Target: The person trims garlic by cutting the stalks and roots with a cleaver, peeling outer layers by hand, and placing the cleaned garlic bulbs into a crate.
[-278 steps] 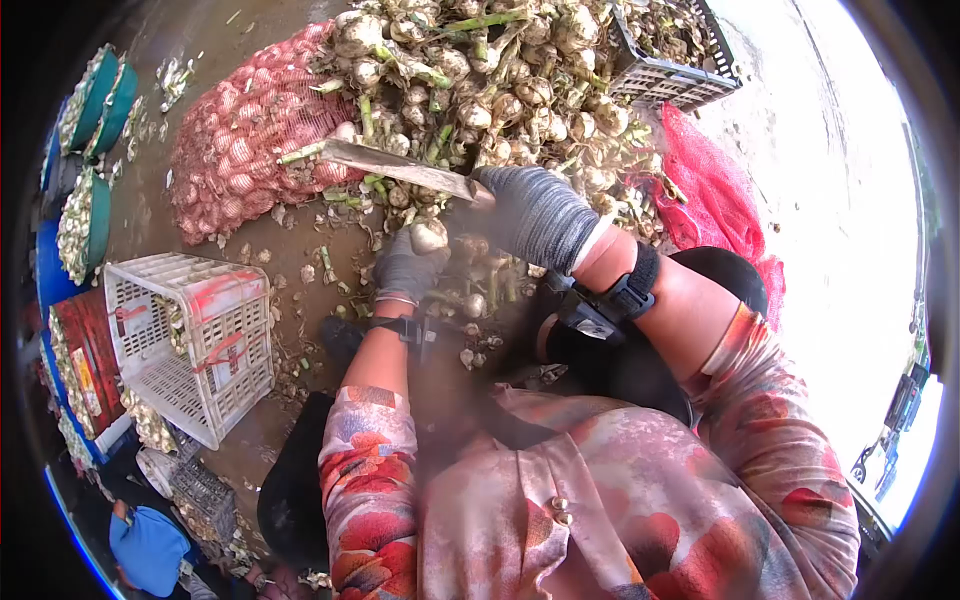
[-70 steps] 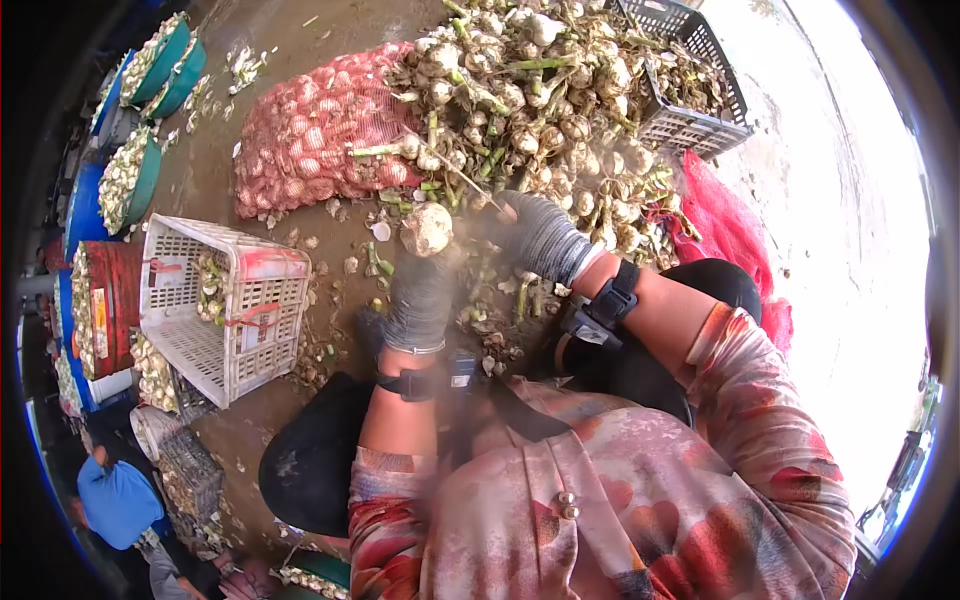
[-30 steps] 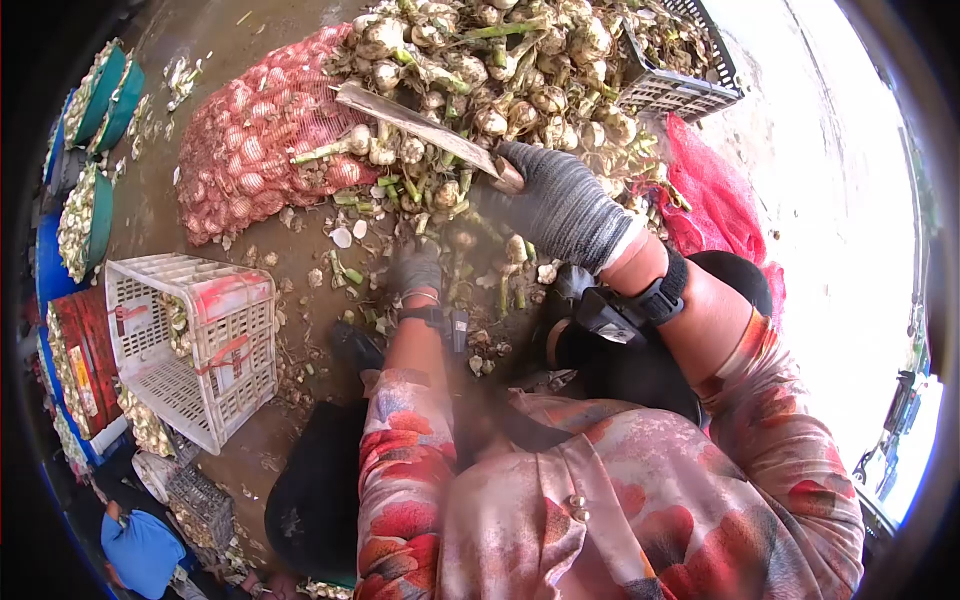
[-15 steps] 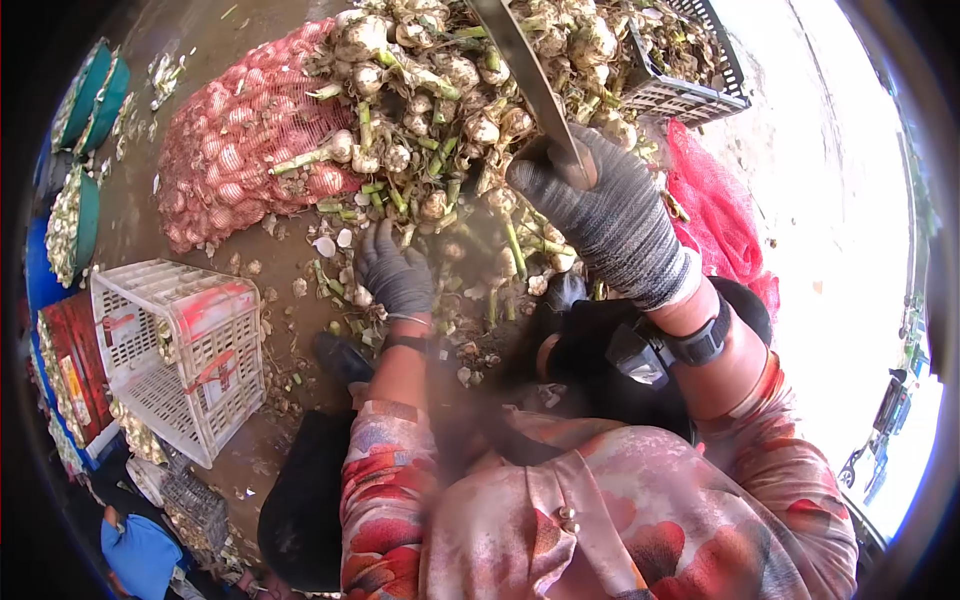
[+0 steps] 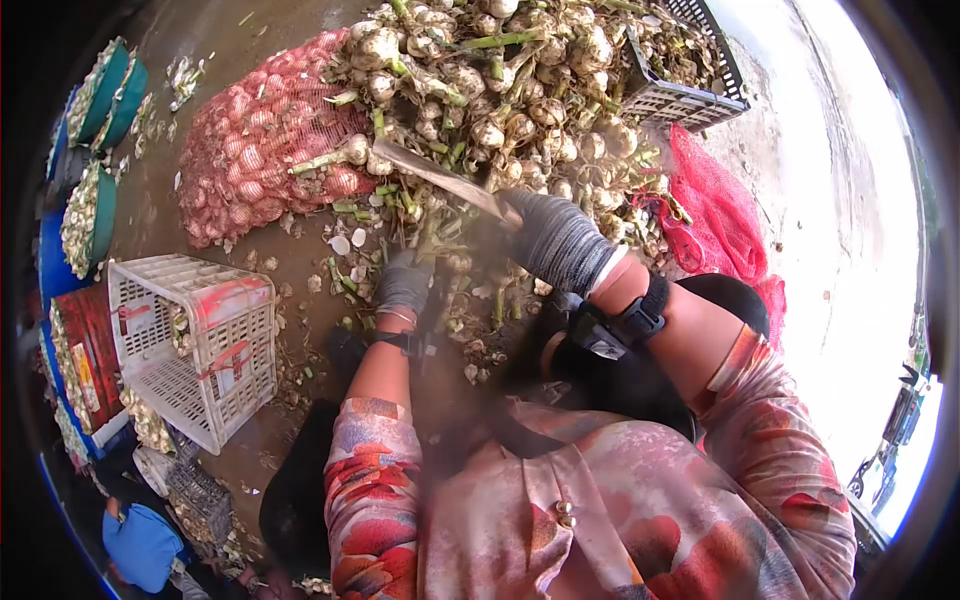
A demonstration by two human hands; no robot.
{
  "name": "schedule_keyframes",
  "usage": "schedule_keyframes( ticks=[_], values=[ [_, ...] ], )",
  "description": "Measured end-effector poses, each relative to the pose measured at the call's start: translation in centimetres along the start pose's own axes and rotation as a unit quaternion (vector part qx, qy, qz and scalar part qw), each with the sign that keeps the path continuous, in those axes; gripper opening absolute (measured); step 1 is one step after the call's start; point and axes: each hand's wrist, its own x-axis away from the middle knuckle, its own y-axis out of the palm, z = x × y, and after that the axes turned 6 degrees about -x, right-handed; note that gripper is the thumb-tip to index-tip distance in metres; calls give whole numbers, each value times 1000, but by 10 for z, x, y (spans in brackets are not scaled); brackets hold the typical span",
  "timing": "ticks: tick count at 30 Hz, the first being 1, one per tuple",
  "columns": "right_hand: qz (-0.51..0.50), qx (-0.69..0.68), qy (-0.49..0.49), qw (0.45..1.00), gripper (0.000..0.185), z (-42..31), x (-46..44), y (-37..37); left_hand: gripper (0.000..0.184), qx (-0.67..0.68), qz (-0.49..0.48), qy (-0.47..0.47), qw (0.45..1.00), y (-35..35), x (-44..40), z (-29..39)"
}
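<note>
"Where is my knife (image 5: 440, 182)?"

"In your right hand (image 5: 562, 240), which is closed around its handle. The blade reaches out to the left, over the near edge of the garlic pile (image 5: 520, 95), with its far end near a stalked garlic bulb (image 5: 352, 150)."

"And my left hand (image 5: 404, 284)?"

"It's low, on the near side of the blade and apart from it, beside blurred green garlic stalks (image 5: 435, 238). Its fingers are too blurred for me to tell whether they're apart, together or clamped on something."

"What lies close around me?"

"You have garlic scraps (image 5: 345, 270) on the wet floor (image 5: 235, 430) beside your left hand. A filled red mesh sack (image 5: 265, 150) sits against the pile's left side. On the right are a black crate (image 5: 668, 103) of garlic scraps and, nearer you, a crumpled pink-red mesh bag (image 5: 712, 205)."

"Farther out?"

"Off to your left, a white slatted crate (image 5: 235, 350) has its open side facing left. Past it are a red container (image 5: 90, 350) and teal tubs (image 5: 104, 222) heaped with garlic. Someone in a blue top (image 5: 142, 545) is at the lower left."
</note>
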Motion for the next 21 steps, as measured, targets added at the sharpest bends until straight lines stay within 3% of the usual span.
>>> schedule_keyframes(
  ticks=[1, 3, 4, 5, 7, 8, 9, 10, 11, 13, 14, 16, 17, 19, 20, 21],
  values=[
    [-4, -2, -7, 1000, 36, 7, 0, 13, 34, 218, 9, -42, 975, -2, 6, -9],
    [-69, 55, -70, 994, 33, 4, 4, 29, 32, 177, 37, -8, 983, -13, 17, -12],
    [-92, 101, -82, 987, 30, 4, 9, 32, 31, -30, 88, 149, 984, -17, 19, -12],
    [-89, 103, -87, 987, 30, 0, 9, 32, 30, -236, 132, 295, 916, -20, 20, -12],
    [-125, 113, -143, 975, 28, -6, 11, 31, 30, -278, 122, 264, 915, -43, 40, 21],
    [-118, 112, -90, 983, 26, 6, 3, 36, 29, -70, 85, 202, 973, -62, 54, 50],
    [-148, 146, -52, 977, 28, 19, -7, 33, 29, 141, 43, 132, 980, -73, 65, 66],
    [-196, 246, -121, 941, 32, 59, -23, 39, 27, 169, 71, 110, 977, -75, 71, 68],
    [-238, 346, -191, 887, 36, 53, -28, 30, 27, 167, 82, 119, 975, -82, 75, 70],
    [-141, 127, 48, 981, 51, 47, -20, 27, 28, 115, 85, 106, 984, -87, 81, 72],
    [-52, -31, -10, 998, 60, 28, -4, 29, 30, 67, 93, 100, 988, -91, 85, 81],
    [-71, -189, -50, 978, 56, 1, -4, 46, 32, 47, 103, 118, 987, -93, 92, 102],
    [-43, -180, -91, 978, 55, -23, 7, 38, 34, 19, 112, 143, 983, -91, 93, 108],
    [-36, -140, -118, 983, 52, 2, -17, 55, 42, -14, 155, 179, 972, -83, 97, 107],
    [-54, -146, -105, 982, 47, -1, -17, 49, 44, 171, 185, 177, 951, -80, 105, 115],
    [-72, -153, -92, 981, 43, -3, -18, 43, 47, 350, 211, 169, 897, -81, 107, 120]
  ],
)
